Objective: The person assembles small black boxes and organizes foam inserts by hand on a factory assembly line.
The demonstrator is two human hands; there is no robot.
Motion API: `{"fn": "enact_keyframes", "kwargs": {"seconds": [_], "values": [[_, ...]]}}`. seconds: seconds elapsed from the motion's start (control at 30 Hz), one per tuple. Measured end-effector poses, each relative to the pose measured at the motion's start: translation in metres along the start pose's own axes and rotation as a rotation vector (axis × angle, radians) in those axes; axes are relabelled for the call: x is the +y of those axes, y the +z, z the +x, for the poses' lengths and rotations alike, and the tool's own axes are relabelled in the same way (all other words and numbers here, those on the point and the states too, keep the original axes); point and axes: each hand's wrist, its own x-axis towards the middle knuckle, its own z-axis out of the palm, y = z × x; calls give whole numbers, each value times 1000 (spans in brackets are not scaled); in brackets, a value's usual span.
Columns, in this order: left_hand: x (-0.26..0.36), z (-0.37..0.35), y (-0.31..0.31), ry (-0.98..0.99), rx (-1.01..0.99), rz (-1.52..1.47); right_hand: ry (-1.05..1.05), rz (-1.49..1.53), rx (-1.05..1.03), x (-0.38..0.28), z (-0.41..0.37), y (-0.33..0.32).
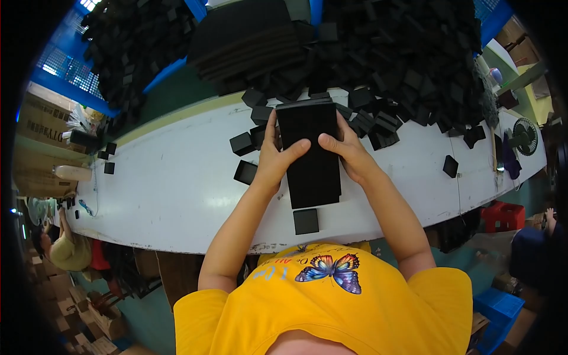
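Both my hands are closed around a stack of black rectangular sheets (312, 160), whose layered edges show at the top and lower right. On its left side my left hand (280, 155) grips the edge, with the thumb lying over the top face. My right hand (347, 149) holds the opposite side in the same way, its thumb pointing inward. Just below the stack, a small black square box (306, 221) sits on the white table. An open black box (245, 172) and another black box (241, 144) lie left of my left hand.
A large heap of small black boxes (408, 65) covers the back of the white table (171, 189). Behind it lies a pile of black sheets (245, 44). A green fan (524, 136) stands at the right end; another person (70, 248) sits at the left.
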Motion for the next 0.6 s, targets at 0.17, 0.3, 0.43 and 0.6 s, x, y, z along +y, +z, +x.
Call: {"fn": "enact_keyframes", "kwargs": {"seconds": [0.17,0.3,0.43,0.6], "values": [[8,-1,4,31,-67,18,-102,78,72,-15,2,21],[21,-1,10,73,12,-74,-154,71,93,-14,3,30],[29,-1,12,109,-24,-57,-210,58,86,-11,4,30],[21,2,7,122,-40,-128,-189,94,77,-6,6,26]]}}
